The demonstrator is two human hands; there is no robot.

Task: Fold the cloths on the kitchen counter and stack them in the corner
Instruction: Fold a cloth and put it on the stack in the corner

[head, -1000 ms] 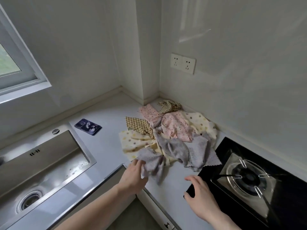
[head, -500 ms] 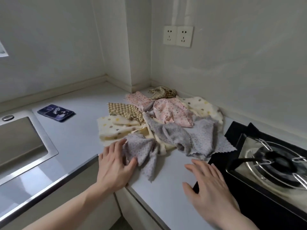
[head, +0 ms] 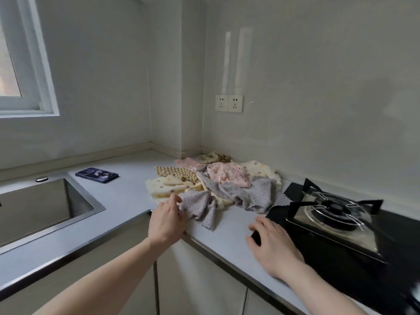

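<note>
A: Since the earlier frame, our view has tilted up; the window [head: 25,60] now shows at upper left, and our left hand [head: 167,220] still pinches the near edge of the grey dotted cloth [head: 200,206] at lower centre, thumb and fingers closed on the fabric.

B: Confirmed. Our right hand [head: 271,244], lower right of centre, lies flat with fingers spread and relaxed on the counter [head: 127,196], holding nothing, at the near corner of the black gas hob [head: 336,214].

A: Where are the cloths?

B: We see the pile of cloths [head: 218,180] at frame centre, unfolded and overlapping: cream dotted, checked, pink and grey pieces, reaching back toward the wall corner.

A: Other items?

B: We note a sink [head: 43,205] at left, a dark phone [head: 97,175] beyond it, and a double wall socket [head: 229,103] above the pile.
</note>
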